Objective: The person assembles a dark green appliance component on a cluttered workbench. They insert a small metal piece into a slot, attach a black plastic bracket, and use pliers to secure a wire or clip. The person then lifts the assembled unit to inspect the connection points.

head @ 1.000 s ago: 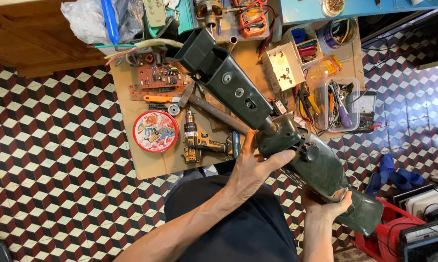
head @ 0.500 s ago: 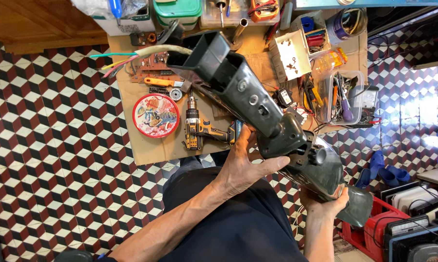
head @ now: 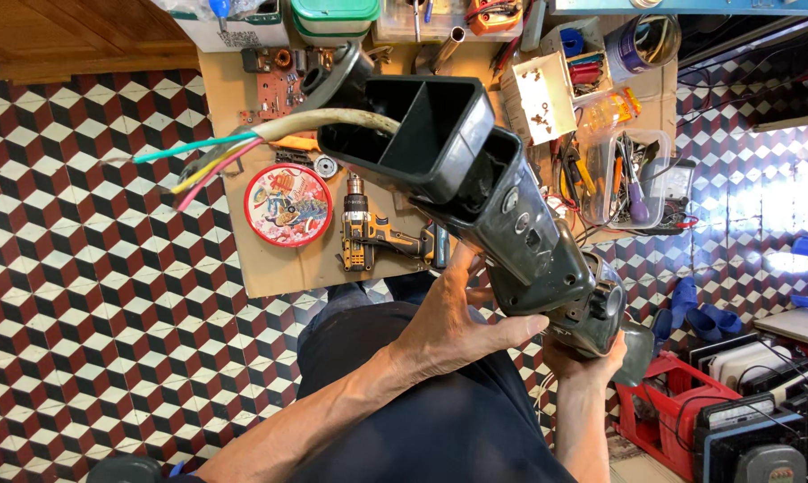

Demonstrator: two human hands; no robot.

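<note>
One long dark-green power tool housing (head: pixel 502 215) fills the centre of the frame, tilted up with its hollow end toward the camera. The left hand (head: pixel 457 326) clasps its side, while the right hand (head: pixel 583 362) cups its lower end from beneath, seemingly for support. One cordless drill (head: pixel 372 234) and one round red tin (head: pixel 288 205) lie left of centre on cardboard (head: pixel 234 179).

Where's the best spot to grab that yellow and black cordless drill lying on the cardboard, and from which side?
Probably the drill is best taken by its handle, the bar running rightward from the body, coming straight down from above. It lies flat on the cardboard, chuck pointing away from the person, so the handle is exposed. The left hand and right hand both hold the dark housing.
</note>
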